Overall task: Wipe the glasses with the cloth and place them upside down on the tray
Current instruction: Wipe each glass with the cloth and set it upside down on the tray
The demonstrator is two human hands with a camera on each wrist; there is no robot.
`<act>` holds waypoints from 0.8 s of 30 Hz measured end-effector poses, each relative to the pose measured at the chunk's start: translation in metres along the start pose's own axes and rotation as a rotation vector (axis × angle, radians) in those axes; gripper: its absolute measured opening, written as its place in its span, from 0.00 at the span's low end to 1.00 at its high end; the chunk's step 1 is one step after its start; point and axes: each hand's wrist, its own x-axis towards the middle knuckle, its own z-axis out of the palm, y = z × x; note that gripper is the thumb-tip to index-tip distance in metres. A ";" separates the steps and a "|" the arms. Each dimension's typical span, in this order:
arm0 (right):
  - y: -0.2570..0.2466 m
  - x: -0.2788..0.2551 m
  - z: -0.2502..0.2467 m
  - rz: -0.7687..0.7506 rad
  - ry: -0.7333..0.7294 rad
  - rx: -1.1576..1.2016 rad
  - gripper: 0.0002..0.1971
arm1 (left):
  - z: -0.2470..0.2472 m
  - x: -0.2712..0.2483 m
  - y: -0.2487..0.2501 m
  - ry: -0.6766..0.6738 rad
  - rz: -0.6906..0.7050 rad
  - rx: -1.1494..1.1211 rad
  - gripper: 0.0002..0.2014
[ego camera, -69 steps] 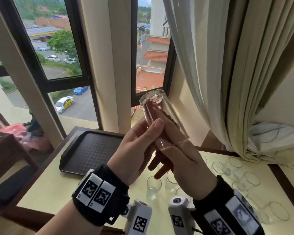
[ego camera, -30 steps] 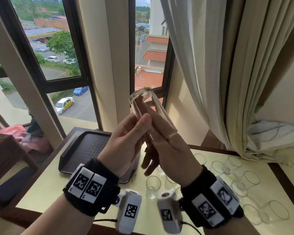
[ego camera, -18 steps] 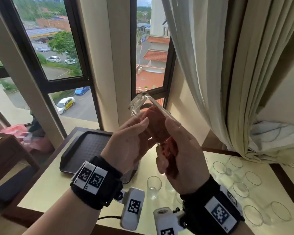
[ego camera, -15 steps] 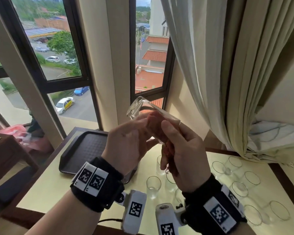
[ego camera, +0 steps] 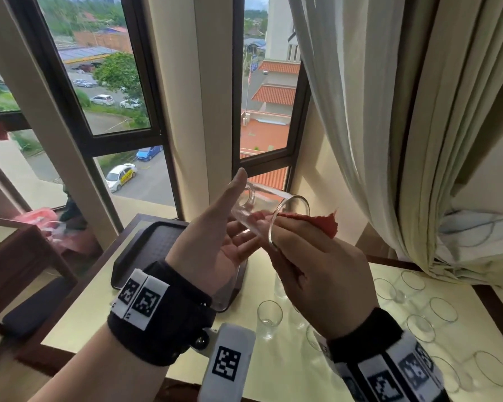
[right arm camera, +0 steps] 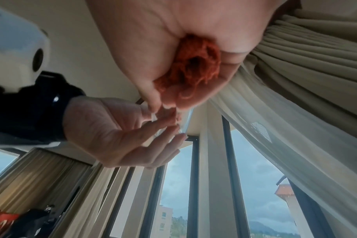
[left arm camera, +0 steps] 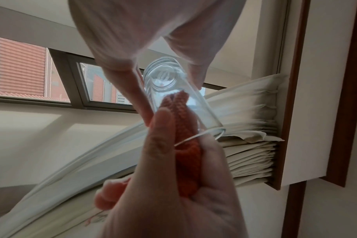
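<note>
A clear glass [ego camera: 269, 208] lies on its side in the air above the table, mouth toward the right. My left hand [ego camera: 215, 236] carries its base end on straight fingers, thumb pointing up. My right hand [ego camera: 317, 271] grips a red cloth [ego camera: 327, 224] and pushes it into the glass's mouth. In the left wrist view the cloth [left arm camera: 185, 141] reaches partway inside the glass [left arm camera: 169, 87], with the right hand [left arm camera: 169, 193] below it. The right wrist view shows the cloth [right arm camera: 194, 67] bunched in my right palm and the left hand [right arm camera: 112, 133] spread flat. The dark tray [ego camera: 154, 245] sits behind my left hand.
Several more clear glasses [ego camera: 269, 314] stand upright on the yellow table [ego camera: 93, 317] at the right, some near its right edge [ego camera: 491, 372]. A cream curtain [ego camera: 389, 140] hangs close on the right. Windows and a wall pillar stand behind the tray.
The glass has tipped from near upright to lying sideways, mouth to the right. My right hand now holds the red cloth in its mouth. My left fingers have straightened.
</note>
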 end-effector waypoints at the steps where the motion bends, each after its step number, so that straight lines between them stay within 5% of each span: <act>1: 0.002 0.002 0.001 0.022 -0.048 0.010 0.11 | -0.001 0.000 0.000 -0.007 0.024 0.012 0.34; 4: 0.003 0.005 0.010 0.151 -0.244 0.078 0.32 | -0.002 -0.002 -0.005 -0.041 0.096 0.082 0.24; 8: -0.004 0.006 0.012 0.330 -0.422 0.538 0.54 | -0.010 0.005 -0.012 -0.134 0.138 0.117 0.27; 12: -0.018 0.008 0.002 0.564 -0.433 1.253 0.55 | -0.016 0.013 -0.019 -0.280 0.111 0.056 0.35; 15: -0.022 0.007 0.002 0.632 -0.326 1.524 0.50 | -0.012 0.017 -0.022 -0.336 0.147 0.010 0.46; 18: -0.019 0.004 0.002 0.595 -0.347 1.309 0.52 | -0.013 0.019 -0.020 -0.276 0.201 -0.023 0.41; 22: -0.009 0.008 0.002 0.223 -0.393 0.365 0.50 | -0.022 0.022 -0.019 -0.173 0.273 0.056 0.32; 24: -0.009 0.009 0.006 0.209 -0.457 0.156 0.53 | -0.020 0.020 -0.023 -0.191 0.266 0.086 0.27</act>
